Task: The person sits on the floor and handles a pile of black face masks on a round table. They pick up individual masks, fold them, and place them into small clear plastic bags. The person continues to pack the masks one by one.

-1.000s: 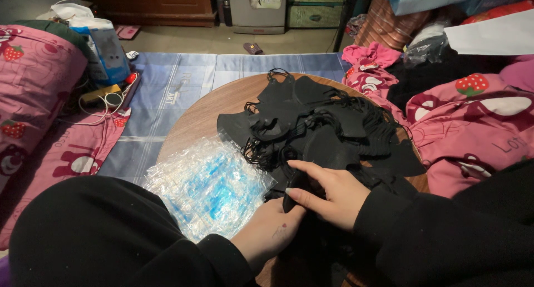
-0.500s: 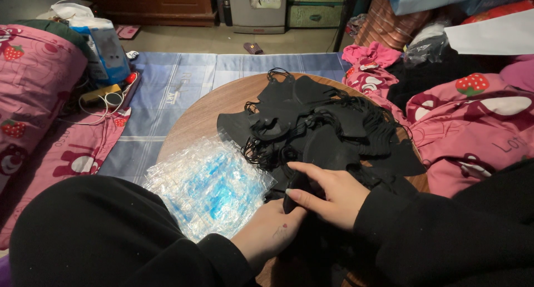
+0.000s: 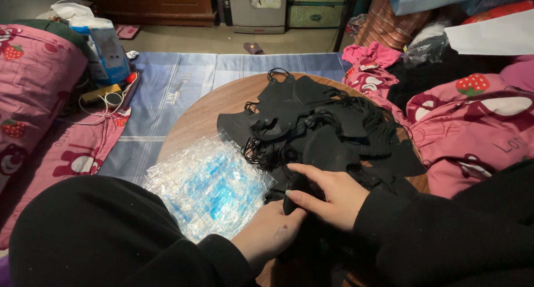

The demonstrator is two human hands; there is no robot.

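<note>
Head view: black mask (image 3: 295, 195) pinched between right hand (image 3: 328, 195) fingers (image 3: 303, 199).

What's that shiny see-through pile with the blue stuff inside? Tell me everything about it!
The pile of clear plastic packets looks crinkly and glossy, with blue showing through the wrappers. The packets lie flat and overlapping on the round wooden table, left of the heap of black masks. The left hand lies at its near right corner, and a black sleeve covers its near edge.
</note>
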